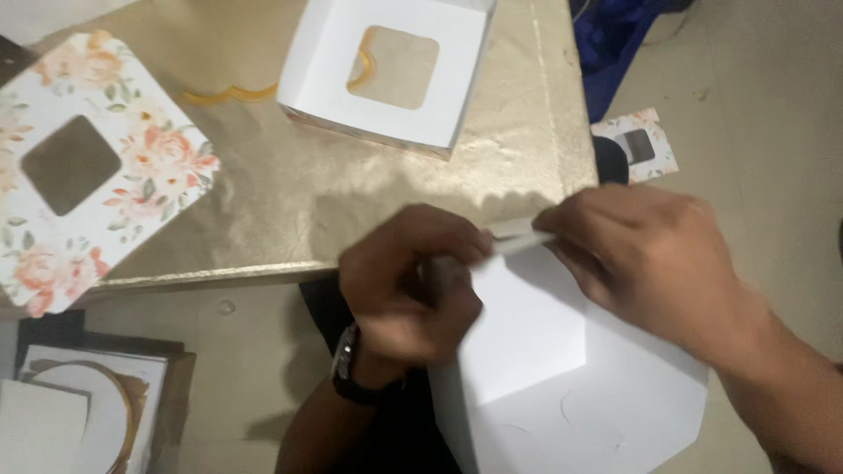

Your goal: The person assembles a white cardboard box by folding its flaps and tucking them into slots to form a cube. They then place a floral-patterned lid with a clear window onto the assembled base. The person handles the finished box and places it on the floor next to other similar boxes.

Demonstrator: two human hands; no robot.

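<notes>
The left hand (411, 283) is curled tight and pinches the upper edge of a white cardboard sheet (562, 377), which lies low in the middle, just below the golden board (351, 202). The right hand (645, 254) grips the same edge with bent fingers, palm turned down. Both wrists come from below.

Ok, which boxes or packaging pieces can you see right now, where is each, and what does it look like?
White card sheet: bottom centre, folded, held by left hand and right hand.
White box lid: top centre on the gold board, square, inside up, with a square window.
Floral lid: left, white with pink flowers, square window.
Small floral piece: right, on the floor.
</notes>
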